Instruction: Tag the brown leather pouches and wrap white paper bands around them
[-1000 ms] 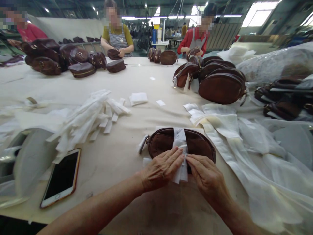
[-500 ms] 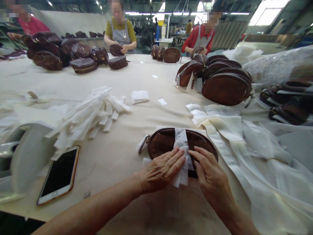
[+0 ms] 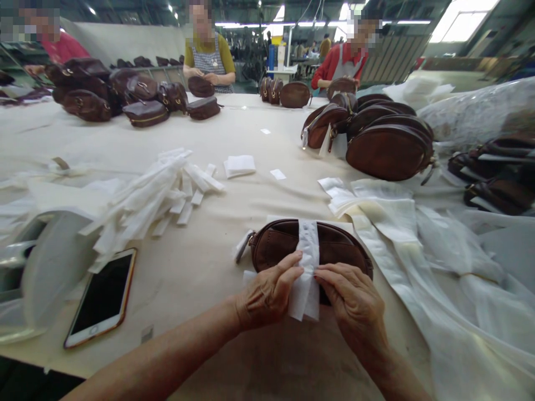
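A brown oval leather bag [image 3: 273,245] lies on the table in front of me. A white paper strip [image 3: 308,239] runs across its middle, and the loose ends hang over the near edge. My left hand [image 3: 271,289] holds the strip's left edge with fingers bent together. From the other side, my right hand [image 3: 351,295] pinches the strip's right edge between thumb and fingers. A wrapped zipper pull [image 3: 243,247] sticks out at the bag's left end. The bag's lower part is partly hidden by my hands.
Cut white strips [image 3: 137,195] and a phone [image 3: 102,298] lie to the left. Long white sheets [image 3: 388,223] spread on the right. Brown bags [image 3: 388,147] are piled beyond them, with another pile [image 3: 87,89] far left. Several people stand across the table.
My left hand has gone from lying flat over the strip to bent fingers at its left edge. My right fingers have closed together on the right edge.
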`<state>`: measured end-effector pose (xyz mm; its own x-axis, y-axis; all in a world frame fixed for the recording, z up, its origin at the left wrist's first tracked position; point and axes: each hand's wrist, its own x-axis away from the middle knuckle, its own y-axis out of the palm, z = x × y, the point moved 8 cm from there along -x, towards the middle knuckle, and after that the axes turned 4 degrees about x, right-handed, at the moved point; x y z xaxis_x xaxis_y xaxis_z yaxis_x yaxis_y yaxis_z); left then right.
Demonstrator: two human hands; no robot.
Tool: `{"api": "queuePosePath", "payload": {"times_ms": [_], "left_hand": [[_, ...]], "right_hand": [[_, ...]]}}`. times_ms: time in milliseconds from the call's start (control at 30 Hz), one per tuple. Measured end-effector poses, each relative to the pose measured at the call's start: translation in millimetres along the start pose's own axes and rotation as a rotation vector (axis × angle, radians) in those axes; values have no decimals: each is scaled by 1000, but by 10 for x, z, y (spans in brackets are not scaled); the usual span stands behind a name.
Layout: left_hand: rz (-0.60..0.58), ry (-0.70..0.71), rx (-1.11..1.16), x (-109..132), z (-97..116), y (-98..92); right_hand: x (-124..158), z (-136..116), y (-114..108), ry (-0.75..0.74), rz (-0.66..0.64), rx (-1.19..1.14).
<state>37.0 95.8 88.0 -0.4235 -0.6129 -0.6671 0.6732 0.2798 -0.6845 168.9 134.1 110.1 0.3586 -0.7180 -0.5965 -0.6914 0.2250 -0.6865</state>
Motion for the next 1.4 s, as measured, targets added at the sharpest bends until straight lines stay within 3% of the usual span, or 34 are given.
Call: {"api": "queuePosePath", "payload": {"times_ms": [133,300,633,867,1133,1233,1400], "left_hand": [[50,-13,13,33,9,-38],[92,74,-99,-17,113,-115],[-51,145,-46,-92,120,-54],[18,87,46,-14,72,-28],[61,22,-89,-20,68,-26],[99,70,-105,-37,99,-88],[-26,240,-26,-14,205,-54]], "right_hand": [[13,7,10,7,3,14],[20,25,-24,22,31,-38],[46,26,-69,-25,64,-120],[87,-55,-8,-237,-71,-49],[97,-73,31,-280,-211,-88],[112,-60,26,-269,-288,-119],[166,-93,-68,-220,-350,-196]]}}
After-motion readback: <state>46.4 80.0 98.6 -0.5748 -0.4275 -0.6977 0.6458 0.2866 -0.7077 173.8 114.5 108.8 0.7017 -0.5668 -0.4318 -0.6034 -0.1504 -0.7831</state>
